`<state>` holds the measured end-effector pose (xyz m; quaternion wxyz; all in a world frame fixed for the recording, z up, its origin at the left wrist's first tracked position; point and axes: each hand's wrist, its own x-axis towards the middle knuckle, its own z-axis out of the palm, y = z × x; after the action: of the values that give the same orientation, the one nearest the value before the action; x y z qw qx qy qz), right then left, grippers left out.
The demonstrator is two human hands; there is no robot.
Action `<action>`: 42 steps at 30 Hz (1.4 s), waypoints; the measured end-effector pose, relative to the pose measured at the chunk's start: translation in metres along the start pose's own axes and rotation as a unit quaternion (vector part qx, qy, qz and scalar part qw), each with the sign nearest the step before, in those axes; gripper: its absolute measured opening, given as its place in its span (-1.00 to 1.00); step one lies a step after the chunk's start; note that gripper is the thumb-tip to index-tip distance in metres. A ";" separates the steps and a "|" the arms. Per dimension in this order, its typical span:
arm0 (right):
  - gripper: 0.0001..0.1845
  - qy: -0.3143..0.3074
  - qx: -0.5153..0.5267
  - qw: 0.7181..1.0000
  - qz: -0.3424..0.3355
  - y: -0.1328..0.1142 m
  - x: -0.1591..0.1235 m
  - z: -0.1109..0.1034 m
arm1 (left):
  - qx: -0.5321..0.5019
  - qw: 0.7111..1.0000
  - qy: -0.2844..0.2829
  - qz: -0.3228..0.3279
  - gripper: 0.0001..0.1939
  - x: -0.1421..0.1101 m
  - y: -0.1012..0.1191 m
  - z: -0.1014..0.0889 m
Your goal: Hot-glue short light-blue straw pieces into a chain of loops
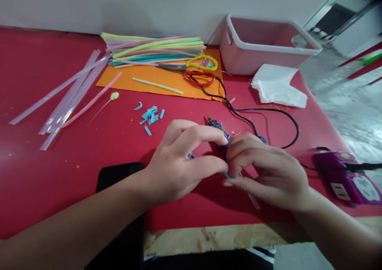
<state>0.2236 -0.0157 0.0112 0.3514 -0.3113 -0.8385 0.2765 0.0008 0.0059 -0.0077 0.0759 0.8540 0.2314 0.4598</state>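
My right hand (265,170) is closed, its thumb and fingers pinching a small blue piece (231,176), perhaps a bit of pipe cleaner; most of it is hidden. Close against it, my left hand (182,162) curves with thumb and forefinger apart, the thumb tip at the right fingertips. Another curled blue piece (191,155) shows in the gap beside the left palm. Behind both hands lies a blue glue gun (219,130), partly covered by the right hand. Several cut blue pieces (152,115) are scattered farther left. A clear stick (253,201) sticks out below the right hand.
Pipe cleaners (158,49) and scissors (199,69) lie on orange paper (131,77). Glue sticks (74,94) are at left, a pink bin (253,59) at back right. A black cord (294,122) loops near a purple power strip (343,178). A phone (119,174) lies under my left forearm.
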 end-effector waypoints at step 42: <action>-0.65 0.268 0.136 0.940 0.163 0.020 -0.011 -0.003 | -0.030 0.962 -0.060 -0.266 -0.92 0.011 -0.026 -0.010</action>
<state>0.2386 -0.0098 -0.0052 0.5519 -0.4557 -0.6057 0.3476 -0.0108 0.0329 -0.0031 0.2344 0.7852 0.4314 0.3773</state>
